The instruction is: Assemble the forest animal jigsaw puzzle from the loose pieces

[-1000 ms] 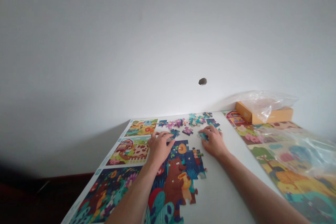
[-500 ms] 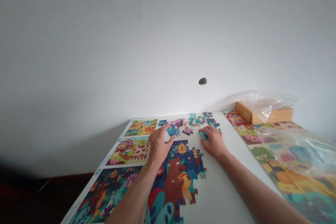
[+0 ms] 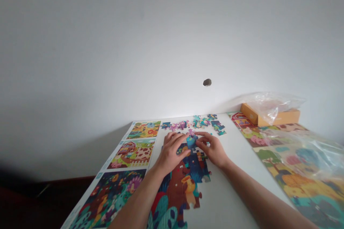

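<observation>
A partly built bear puzzle (image 3: 185, 182) lies on the white table (image 3: 228, 200) in front of me. My left hand (image 3: 172, 152) and my right hand (image 3: 212, 148) meet at its top edge. Both pinch a blue puzzle piece (image 3: 191, 141) between their fingertips, right over the puzzle's upper edge. Loose puzzle pieces (image 3: 197, 123) lie scattered just beyond the hands, toward the wall.
A sheet of reference pictures (image 3: 126, 164) runs along the table's left edge. On the right lie finished puzzles under clear plastic (image 3: 298, 161), and behind them an orange box (image 3: 268, 116) under a plastic bag. A white wall with a small dark hole (image 3: 207, 82) stands behind the table.
Both hands have moved inward from the loose pieces and come together at the puzzle's top edge. The left hand brought a blue piece with it.
</observation>
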`<control>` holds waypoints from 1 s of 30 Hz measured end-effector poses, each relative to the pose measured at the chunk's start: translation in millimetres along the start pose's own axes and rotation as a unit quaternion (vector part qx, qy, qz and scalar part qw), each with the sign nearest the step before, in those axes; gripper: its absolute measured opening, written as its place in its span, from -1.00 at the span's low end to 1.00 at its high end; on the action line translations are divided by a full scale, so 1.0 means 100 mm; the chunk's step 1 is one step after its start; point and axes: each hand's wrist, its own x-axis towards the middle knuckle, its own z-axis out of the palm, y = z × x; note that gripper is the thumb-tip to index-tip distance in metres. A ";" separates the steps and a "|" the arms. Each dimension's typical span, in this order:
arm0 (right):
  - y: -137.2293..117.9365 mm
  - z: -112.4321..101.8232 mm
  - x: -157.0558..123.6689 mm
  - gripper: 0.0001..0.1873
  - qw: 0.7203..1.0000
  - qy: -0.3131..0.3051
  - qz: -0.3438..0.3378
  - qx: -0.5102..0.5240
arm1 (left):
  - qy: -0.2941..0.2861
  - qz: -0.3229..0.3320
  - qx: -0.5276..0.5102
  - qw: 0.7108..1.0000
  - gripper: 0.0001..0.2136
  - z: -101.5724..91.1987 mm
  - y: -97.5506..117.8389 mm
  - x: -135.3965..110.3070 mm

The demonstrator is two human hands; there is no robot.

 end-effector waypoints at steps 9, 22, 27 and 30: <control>0.01 0.00 -0.01 -0.58 1.000 -0.013 -0.003 -0.001 | 0.009 0.007 0.004 1.000 -0.62 -0.03 0.02 0.02; 0.04 -0.01 0.01 -0.51 0.996 0.067 -0.012 0.051 | -0.030 -0.018 -0.111 0.993 -0.53 0.03 0.02 -0.02; 0.02 -0.01 0.00 -0.51 0.998 0.039 0.000 0.057 | -0.045 -0.030 -0.119 0.991 -0.57 0.02 0.03 -0.03; 0.03 -0.01 0.01 -0.53 0.997 0.033 0.004 0.068 | -0.054 -0.035 -0.119 0.991 -0.68 0.02 0.03 -0.03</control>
